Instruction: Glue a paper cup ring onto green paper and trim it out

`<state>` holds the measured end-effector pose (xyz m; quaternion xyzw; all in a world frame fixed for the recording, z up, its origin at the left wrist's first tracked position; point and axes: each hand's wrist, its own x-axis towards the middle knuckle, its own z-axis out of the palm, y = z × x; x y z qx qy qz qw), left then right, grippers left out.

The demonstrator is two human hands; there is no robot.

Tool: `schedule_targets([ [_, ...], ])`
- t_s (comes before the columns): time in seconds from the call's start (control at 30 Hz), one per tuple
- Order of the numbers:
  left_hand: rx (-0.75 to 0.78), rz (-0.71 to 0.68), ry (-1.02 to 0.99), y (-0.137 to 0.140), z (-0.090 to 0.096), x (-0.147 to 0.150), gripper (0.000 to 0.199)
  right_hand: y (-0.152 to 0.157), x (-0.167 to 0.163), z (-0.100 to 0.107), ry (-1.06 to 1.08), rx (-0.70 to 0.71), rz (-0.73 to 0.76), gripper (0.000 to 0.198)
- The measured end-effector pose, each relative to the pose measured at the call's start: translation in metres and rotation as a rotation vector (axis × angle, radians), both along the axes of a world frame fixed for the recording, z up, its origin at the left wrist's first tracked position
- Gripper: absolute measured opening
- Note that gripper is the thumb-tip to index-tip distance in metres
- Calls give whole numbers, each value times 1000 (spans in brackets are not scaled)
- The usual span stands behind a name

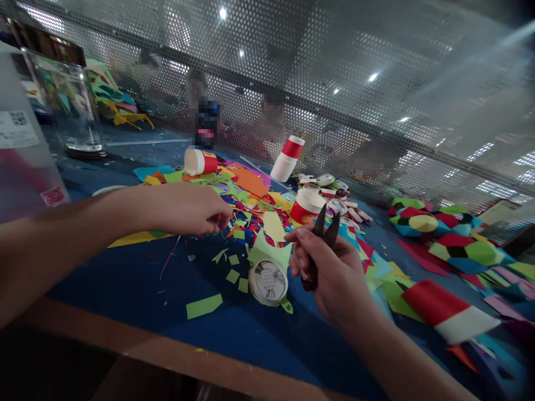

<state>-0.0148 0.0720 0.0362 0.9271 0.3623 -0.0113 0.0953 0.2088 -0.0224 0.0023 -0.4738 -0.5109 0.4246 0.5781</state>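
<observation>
My right hand (330,262) grips a pair of dark scissors (320,239), its blades pointing up and slightly apart. My left hand (200,210) hovers over a heap of paper scraps (251,220), fingers curled together; whatever they hold, if anything, is hidden. Between the hands lies a round white disc (268,281) with a drawn grid pattern, on a cut piece of light green paper (271,250). A small green tab (287,305) sticks out at its lower edge. Several small green paper squares (233,275) lie to the left of the disc.
Paper cups stand or lie behind the scraps: one tipped over (200,162), one upright (307,206), a tall stack (287,159). A glass jar (69,106) stands at the left. Colourful paper shapes (463,250) and a red-white cup (449,309) lie right. Perforated metal screen (334,83) behind.
</observation>
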Motion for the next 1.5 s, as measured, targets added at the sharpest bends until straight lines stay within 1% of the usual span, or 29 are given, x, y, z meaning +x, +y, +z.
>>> schedule_targets([
  [0.07, 22, -72, -93, -3, -2, 7, 18, 0, 1, -1, 8, -1, 0, 20],
  [0.13, -43, -173, -159, -7, -5, 15, 16, 0, 1, -1, 14, 2, 3, 19],
  [0.2, -128, -229, -171, -11, -10, 21, 15, -1, 1, -1, 15, 5, 15, 19],
  [0.27, -177, -226, -155, -13, -13, 25, 14, 0, 0, -1, 16, 8, 19, 20],
  [0.47, -214, -182, -91, -15, -17, 23, 9, 0, 0, -1, 10, 11, 14, 18],
  [0.6, -226, -181, -91, -15, -15, 22, 7, -1, 0, -1, 4, 5, 4, 19],
  [0.73, -240, -130, -92, -16, -9, 22, 8, -1, 0, -1, -27, -1, -5, 21],
  [0.8, -244, -116, -106, -14, -8, 22, 13, -1, 0, -1, -33, -3, -13, 21],
  [0.9, -261, -132, -163, -9, -9, 21, 20, 0, 0, 0, -45, -2, -21, 19],
  [1.07, -320, -133, -242, -8, -9, 19, 21, -2, 0, 1, -65, -14, -17, 18],
  [1.17, -365, -116, -303, -13, -5, 20, 16, -3, -1, 3, -60, -39, -25, 19],
  [1.27, -405, -78, -393, -15, -4, 21, 11, -3, -3, 4, -72, -90, -14, 25],
  [1.4, -486, -10, -663, -14, -6, 23, 12, 0, -1, 2, -180, -135, 98, 26],
  [1.5, -485, 89, -871, -18, -4, 26, 18, 1, 1, 0, -257, -125, 161, 26],
])
